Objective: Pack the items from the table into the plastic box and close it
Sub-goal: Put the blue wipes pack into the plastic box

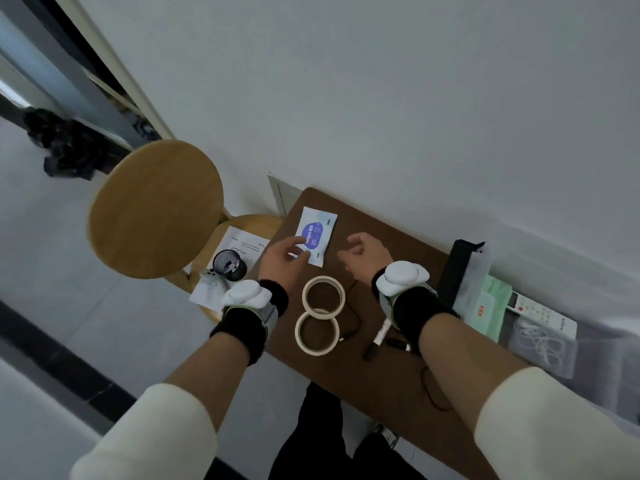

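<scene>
Brown wooden counter (pixel 381 382) stands against a white wall. White flat wipe packet with purple oval label (pixel 320 233) lies at the counter's 11 o'clock corner, flat on the surface. Left hand (pixel 280 261) reaches in from 7 o'clock. Its grip is narrow and on the packet: index finger over the label, thumb at the near edge, white packet showing between them. Right hand (pixel 363 258) is at 3 o'clock of the packet, just beside it and apart from it, its grip loose, fingers half curled, holding nothing.

Two cream masking tape rolls lie flat at 6 o'clock of the packet, far roll (pixel 323 280) touching near roll (pixel 317 348). Thin black cable (pixel 356 320) runs at 3 o'clock of the rolls. White marker with black cap (pixel 379 336) lies partly under the right wrist.

Clear plastic box (pixel 547 344) sits at the counter's 3 o'clock end, blurred, with a coiled white cord inside. White remote control (pixel 540 311) and pale green flat pack (pixel 485 303) are at its 10 o'clock; whether they lie inside it, cannot tell.

Round wooden stool (pixel 156 209) stands at 9 o'clock of the counter.
</scene>
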The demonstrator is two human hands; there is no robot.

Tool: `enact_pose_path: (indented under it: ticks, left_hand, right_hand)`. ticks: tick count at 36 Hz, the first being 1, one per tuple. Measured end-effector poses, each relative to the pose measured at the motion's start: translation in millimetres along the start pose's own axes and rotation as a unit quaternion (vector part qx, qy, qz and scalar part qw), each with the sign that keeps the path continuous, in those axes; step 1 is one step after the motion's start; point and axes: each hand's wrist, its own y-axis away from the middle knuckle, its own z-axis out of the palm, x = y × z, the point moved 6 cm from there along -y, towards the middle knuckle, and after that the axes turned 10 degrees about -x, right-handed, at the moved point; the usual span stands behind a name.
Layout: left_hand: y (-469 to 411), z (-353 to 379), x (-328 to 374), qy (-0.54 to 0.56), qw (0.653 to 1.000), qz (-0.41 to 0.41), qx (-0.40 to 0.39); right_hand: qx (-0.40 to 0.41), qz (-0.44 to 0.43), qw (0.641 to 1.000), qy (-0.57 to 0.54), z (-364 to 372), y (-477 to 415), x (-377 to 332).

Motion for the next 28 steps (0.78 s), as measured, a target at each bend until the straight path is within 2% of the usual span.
enact_pose_path:
  ticks: [10,14,21,28]
  left_hand:
    - [-72.9,11.6,-50.5,-0.047,0.998,-0.039,-0.032]
    - [-93.1,18.3,-62.1,-0.085,0.995,-0.027,-0.047]
    - [-116.0,19.5,-72.3,-0.073,0.995,-0.052,-0.039]
    - [-126.9,27.5,-80.5,-0.068,0.992,-0.087,-0.054]
  right_hand:
    - [-0.015,0.025,0.999,0.022,22.8,-64.3,6.4]
    - [-0.035,0.020,0.999,0.031,28.9,-82.9,8.6]
    - [-0.021,0.009,0.999,0.032,32.1,-109.7,11.9]
    - [-0.041,0.071,0.997,0.007,41.0,-128.4,32.1]
